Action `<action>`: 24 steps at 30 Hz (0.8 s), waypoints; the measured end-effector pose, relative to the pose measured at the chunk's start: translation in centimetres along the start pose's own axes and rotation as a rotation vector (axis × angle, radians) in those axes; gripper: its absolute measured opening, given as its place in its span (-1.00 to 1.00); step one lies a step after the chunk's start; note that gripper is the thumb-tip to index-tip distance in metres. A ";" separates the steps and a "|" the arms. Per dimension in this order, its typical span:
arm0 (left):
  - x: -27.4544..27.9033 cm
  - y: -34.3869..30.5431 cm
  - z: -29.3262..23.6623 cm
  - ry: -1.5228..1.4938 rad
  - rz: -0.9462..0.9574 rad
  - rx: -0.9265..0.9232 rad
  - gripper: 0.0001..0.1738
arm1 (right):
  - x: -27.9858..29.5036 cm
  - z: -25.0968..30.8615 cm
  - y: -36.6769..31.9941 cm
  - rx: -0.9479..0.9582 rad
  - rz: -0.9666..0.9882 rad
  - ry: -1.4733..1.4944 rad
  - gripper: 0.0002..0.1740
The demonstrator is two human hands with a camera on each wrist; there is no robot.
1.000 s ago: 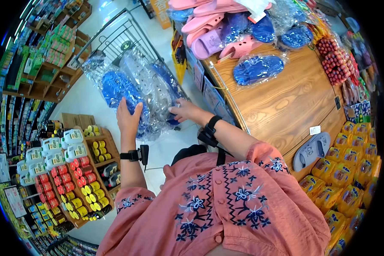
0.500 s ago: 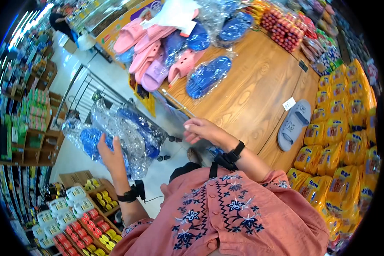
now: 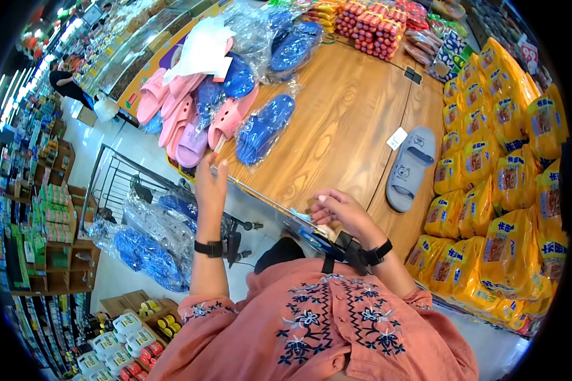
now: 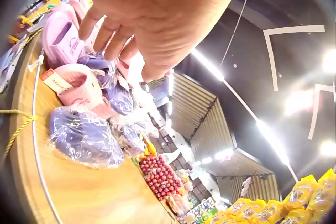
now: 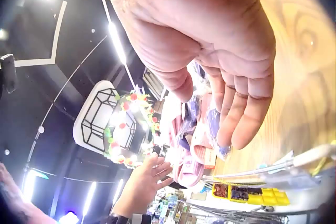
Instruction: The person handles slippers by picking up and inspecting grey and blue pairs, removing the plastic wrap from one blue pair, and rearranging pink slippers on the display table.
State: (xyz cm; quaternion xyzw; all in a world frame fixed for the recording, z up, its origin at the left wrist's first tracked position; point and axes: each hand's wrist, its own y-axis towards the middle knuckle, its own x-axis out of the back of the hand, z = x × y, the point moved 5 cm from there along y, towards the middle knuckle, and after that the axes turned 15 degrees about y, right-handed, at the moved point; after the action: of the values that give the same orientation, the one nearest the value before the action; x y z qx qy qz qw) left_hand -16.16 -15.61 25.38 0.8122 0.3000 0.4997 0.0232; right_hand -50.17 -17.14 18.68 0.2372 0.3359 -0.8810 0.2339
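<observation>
My left hand (image 3: pixel 211 184), empty with loosely bent fingers, is at the table's edge just below a purple slipper (image 3: pixel 192 145). In the left wrist view its fingers overlap the pile of pink slippers (image 4: pixel 84 85). Beside that pile, a blue slipper (image 3: pixel 265 129) lies in clear plastic. Over the table's front edge hovers my right hand (image 3: pixel 340 213), holding nothing, its fingers relaxed. Farther right, a grey slipper (image 3: pixel 410 168) with a bear print lies by a white tag (image 3: pixel 396 138). Blue slippers in clear bags (image 3: pixel 147 254) are in the shopping cart (image 3: pixel 117 181) on the left.
The wooden table (image 3: pixel 337 127) has a thin rail along its front edge. Yellow bread packs (image 3: pixel 476 209) are stacked at the right, and netted red items (image 3: pixel 370 28) lie at the back. Shelves (image 3: pixel 47 247) line the left side. A person (image 3: pixel 70 86) stands far off.
The view has turned toward the table. My left hand has gone from the bagged slippers in the cart to the slipper pile; my right hand has moved from the cart to the table's edge.
</observation>
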 end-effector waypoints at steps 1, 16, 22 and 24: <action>-0.1 1.7 -0.1 0.025 -0.043 -0.028 -0.43 | 0.4 0.6 -0.3 0.020 -0.016 0.008 -0.62; -6.5 18.0 4.9 0.363 0.040 -0.007 -0.42 | 0.9 4.3 2.4 0.100 -0.216 -0.002 -0.62; -4.2 19.8 6.4 0.358 0.082 0.005 -0.46 | 1.4 4.1 4.8 0.087 -0.234 0.015 -0.62; -4.2 20.3 6.9 0.326 0.091 -0.018 -0.46 | 0.9 4.7 5.2 0.085 -0.232 -0.003 -0.62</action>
State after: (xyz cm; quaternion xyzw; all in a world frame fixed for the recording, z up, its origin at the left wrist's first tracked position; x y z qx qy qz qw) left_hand -2.41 -32.55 25.40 0.7329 0.2581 0.6281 -0.0411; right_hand -49.13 -24.12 18.75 0.2049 0.3230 -0.9161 0.1205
